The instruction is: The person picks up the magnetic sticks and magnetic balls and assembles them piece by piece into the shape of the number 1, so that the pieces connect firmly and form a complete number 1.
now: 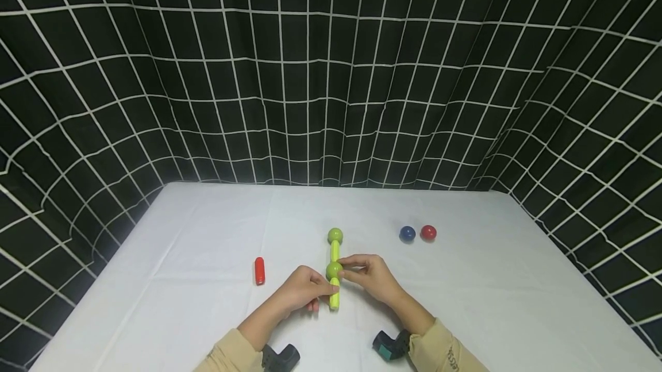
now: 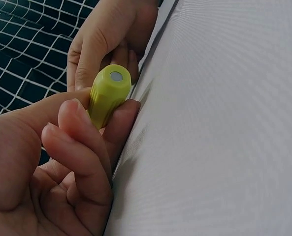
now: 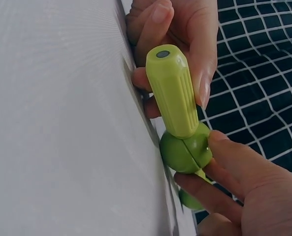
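In the head view, two green balls and two yellow-green rods form a straight line on the white table. My left hand [image 1: 302,290] pinches the near yellow-green rod [image 1: 334,297] between thumb and finger; a grey round spot shows on its end face [image 2: 116,76] in the left wrist view. My right hand [image 1: 376,279] pinches the near green ball [image 3: 186,150], which touches that rod. Beyond it the other yellow-green rod [image 1: 335,250] runs to the far green ball [image 1: 335,236].
A red rod [image 1: 260,271] lies left of the hands. A blue ball [image 1: 407,234] and a red ball [image 1: 428,233] sit side by side at the right. A black cloth with white grid lines [image 1: 310,73] stands behind the white table [image 1: 207,222].
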`<state>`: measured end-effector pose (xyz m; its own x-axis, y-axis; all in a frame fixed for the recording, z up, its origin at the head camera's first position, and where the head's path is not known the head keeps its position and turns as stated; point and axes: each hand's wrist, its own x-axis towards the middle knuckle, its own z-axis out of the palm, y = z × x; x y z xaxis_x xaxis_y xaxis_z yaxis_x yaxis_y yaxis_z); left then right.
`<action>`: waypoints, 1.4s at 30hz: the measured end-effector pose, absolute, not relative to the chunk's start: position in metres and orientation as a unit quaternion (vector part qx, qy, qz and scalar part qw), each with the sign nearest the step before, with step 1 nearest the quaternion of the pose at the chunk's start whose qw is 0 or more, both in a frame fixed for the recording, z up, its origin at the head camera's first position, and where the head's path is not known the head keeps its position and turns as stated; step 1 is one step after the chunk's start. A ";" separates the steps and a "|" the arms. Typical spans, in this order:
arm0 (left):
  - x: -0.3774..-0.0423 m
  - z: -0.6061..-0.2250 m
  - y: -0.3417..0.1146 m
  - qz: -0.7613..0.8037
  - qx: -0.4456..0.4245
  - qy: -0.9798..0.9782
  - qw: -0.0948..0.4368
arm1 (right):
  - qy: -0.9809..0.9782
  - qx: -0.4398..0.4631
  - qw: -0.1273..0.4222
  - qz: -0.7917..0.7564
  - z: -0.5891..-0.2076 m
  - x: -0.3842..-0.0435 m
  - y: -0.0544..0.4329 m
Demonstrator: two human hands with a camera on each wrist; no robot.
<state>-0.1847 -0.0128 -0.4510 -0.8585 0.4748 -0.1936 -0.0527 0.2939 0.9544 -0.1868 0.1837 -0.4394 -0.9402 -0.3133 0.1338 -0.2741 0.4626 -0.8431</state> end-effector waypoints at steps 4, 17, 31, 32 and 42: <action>-0.185 -0.451 -0.013 0.578 0.132 0.772 0.229 | 0.866 -0.152 0.001 -0.477 -0.444 -0.195 0.194; -0.184 -0.449 -0.012 0.580 0.120 0.771 0.235 | 0.867 -0.007 -0.109 -0.487 -0.436 -0.215 0.259; -0.184 -0.450 -0.011 0.581 0.119 0.773 0.227 | 0.840 0.123 -0.148 -0.508 -0.427 -0.220 0.310; -0.184 -0.450 -0.011 0.580 0.119 0.773 0.227 | 0.839 0.128 -0.150 -0.508 -0.427 -0.220 0.313; -0.185 -0.452 -0.012 0.578 0.118 0.775 0.227 | 0.841 0.171 -0.136 -0.494 -0.433 -0.225 0.336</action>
